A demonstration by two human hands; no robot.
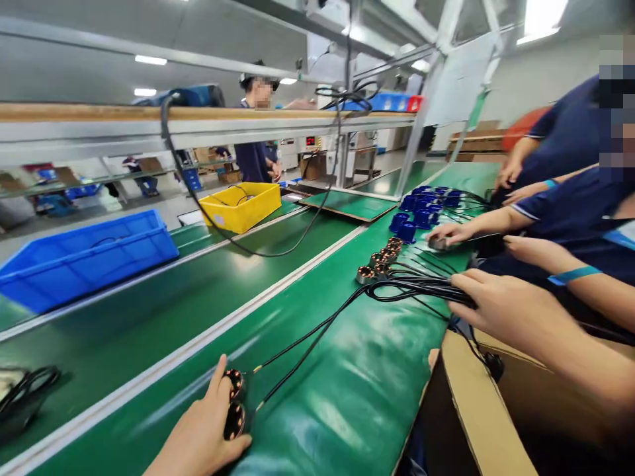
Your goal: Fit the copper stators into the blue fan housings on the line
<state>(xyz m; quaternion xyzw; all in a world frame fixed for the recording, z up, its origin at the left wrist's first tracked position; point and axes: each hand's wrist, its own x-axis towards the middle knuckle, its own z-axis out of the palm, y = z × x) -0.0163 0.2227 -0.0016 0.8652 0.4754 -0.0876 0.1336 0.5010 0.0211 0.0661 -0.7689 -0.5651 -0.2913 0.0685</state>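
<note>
My left hand (201, 433) rests low on the green belt (347, 396), closed round two small copper-wound coils (233, 403). Thin black cables (317, 337) run from these coils up and right across the belt. My right hand (496, 307) is closed on a bundle of these black cables (421, 289) at the belt's right edge. Just beyond the bundle, several more copper coils (381, 261) lie in a row on the belt.
An open cardboard box (476, 410) stands under my right arm. A co-worker's hands (449, 233) work beside blue round parts (421, 211) farther along. A blue crate (84, 254) and a yellow bin (243, 205) sit on the far lane. Another person (255, 145) stands behind the line.
</note>
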